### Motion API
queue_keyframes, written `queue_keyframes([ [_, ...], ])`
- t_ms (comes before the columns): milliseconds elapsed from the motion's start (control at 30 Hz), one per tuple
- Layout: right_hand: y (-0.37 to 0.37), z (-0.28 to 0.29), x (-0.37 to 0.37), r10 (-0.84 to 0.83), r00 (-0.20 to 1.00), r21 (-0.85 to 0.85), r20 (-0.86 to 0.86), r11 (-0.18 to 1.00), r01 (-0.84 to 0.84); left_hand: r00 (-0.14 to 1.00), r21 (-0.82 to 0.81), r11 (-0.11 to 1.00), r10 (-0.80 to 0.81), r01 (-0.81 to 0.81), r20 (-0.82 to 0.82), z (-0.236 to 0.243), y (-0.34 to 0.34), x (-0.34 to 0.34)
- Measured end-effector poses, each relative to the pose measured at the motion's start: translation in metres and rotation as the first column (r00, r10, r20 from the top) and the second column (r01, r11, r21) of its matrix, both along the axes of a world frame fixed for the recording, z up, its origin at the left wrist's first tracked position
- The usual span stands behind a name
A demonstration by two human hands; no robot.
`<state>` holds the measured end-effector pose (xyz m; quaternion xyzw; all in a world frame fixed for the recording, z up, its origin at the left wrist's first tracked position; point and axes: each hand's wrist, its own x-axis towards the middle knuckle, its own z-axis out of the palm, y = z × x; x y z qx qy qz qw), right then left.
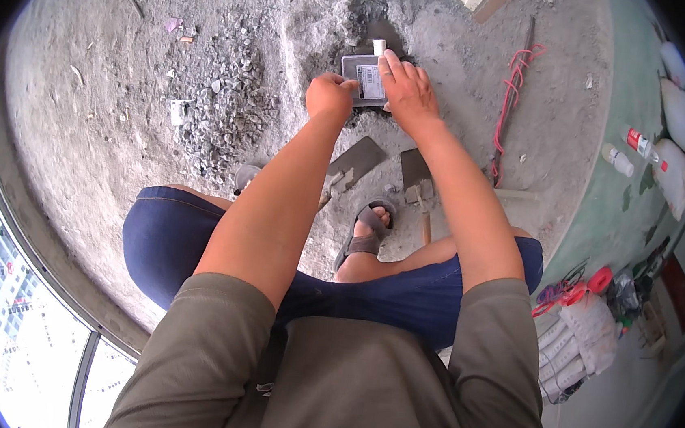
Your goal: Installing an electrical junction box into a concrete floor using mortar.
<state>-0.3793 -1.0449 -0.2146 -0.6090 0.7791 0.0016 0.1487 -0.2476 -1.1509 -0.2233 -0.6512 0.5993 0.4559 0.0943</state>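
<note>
A grey square box [354, 67] with a white printed label sits in a dug-out, dark hollow in the rough cement floor. A short white pipe piece [379, 47] stands at its far edge. My left hand [330, 96] is closed at the box's left side, its thumb pressing on the rim. On the opposite side my right hand [407, 92] grips the right edge, with the fingers reaching forward and one fingertip beside the white pipe piece. The undersides of both hands are hidden.
Between my arms and feet lie a flat steel trowel [361, 157] and a second trowel [415, 170]. Loose gravel [225, 110] is heaped at left. A rod wound with pink cord [511, 106] lies at right. Bottles [640, 145] and bags [677, 109] stand farther right.
</note>
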Motion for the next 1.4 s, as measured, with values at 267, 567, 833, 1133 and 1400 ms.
queue_keyframes([
  [267, 0.001, 0.002, 0.0, 0.016, 1.0, 0.009, -0.003, 1.0, -0.016, 1.0, 0.043, 0.999, 0.026, -0.026, -0.001, 0.005, -0.001, -0.001],
  [567, -0.002, 0.007, -0.002, 0.028, 1.0, 0.015, 0.014, 0.999, -0.028, 0.998, 0.042, 0.997, 0.058, -0.058, 0.013, 0.009, 0.0, -0.002],
  [833, -0.004, 0.009, -0.003, 0.05, 0.998, 0.019, 0.028, 0.999, -0.05, 0.996, 0.076, 0.993, 0.089, -0.09, 0.012, 0.011, -0.001, -0.003],
  [1133, -0.006, 0.013, -0.006, 0.062, 0.995, 0.003, 0.08, 0.998, -0.062, 0.997, 0.088, 0.994, 0.072, -0.072, 0.004, 0.005, -0.003, -0.003],
  [1400, -0.007, 0.012, -0.009, 0.075, 0.992, 0.008, 0.097, 0.997, -0.076, 0.997, 0.09, 0.993, 0.068, -0.072, 0.044, 0.002, -0.003, -0.004],
])
